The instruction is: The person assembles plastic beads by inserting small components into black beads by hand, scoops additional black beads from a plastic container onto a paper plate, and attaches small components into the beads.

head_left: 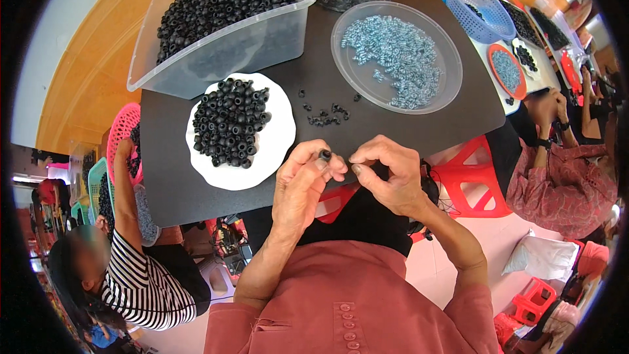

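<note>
Pinches in left hand [295,190] one small black piece [325,155], with the fingers [313,174] narrow around it, near the front edge of the desk [167,170]. Beside it but apart, in right hand [391,174], brings thumb and forefinger almost together; cannot tell about any tiny thing between them. Farther ahead, shows loose dark bits [321,120]; at left, a white plate [278,151] with heaped black pieces [232,121]; at right, a round dish [452,85] with clear bluish pieces [396,49]. Outermost, a rectangular bin [262,42] and a round tub [354,1], both with black contents.

Could lose the held piece over the edge, because of such a small grip at the fingertips. Could also scatter the loose bits, by careless brushing with a hand.

In count: one piece held, one plate, one dish, one bin, one tub; about ten loose bits, some running together; in the heaps, too many for counting.
</note>
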`<state>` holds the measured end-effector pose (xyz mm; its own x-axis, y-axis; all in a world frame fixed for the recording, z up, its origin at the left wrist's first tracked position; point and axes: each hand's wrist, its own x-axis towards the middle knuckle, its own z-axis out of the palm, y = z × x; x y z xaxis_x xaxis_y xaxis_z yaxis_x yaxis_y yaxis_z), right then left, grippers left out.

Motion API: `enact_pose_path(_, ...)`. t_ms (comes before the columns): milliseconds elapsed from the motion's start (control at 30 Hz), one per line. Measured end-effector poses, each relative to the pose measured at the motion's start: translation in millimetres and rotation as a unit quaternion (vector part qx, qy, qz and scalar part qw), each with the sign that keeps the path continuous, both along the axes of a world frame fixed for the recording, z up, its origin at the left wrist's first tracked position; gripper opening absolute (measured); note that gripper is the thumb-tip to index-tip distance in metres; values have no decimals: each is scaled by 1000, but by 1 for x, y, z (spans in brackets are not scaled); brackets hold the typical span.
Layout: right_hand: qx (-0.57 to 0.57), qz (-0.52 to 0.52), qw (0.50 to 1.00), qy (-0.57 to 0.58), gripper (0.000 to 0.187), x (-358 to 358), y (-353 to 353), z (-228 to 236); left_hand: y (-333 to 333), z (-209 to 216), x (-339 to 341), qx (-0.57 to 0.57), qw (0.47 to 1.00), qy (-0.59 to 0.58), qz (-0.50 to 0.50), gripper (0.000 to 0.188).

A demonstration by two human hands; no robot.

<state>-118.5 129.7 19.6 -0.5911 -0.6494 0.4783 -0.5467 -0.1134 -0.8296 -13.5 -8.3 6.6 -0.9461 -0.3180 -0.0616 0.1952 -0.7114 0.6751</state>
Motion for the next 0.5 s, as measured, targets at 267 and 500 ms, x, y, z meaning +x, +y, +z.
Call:
enact_pose_path(267, 109, -117, 970, 184, 24, -29, 6, 3, 2, 2, 0, -47, 997, -56, 6, 19)
enact_pose_path(500, 204, -85, 945, 242, 27, -31, -22, 6, 0, -1, 2, -11, 1000, -6, -9, 17)
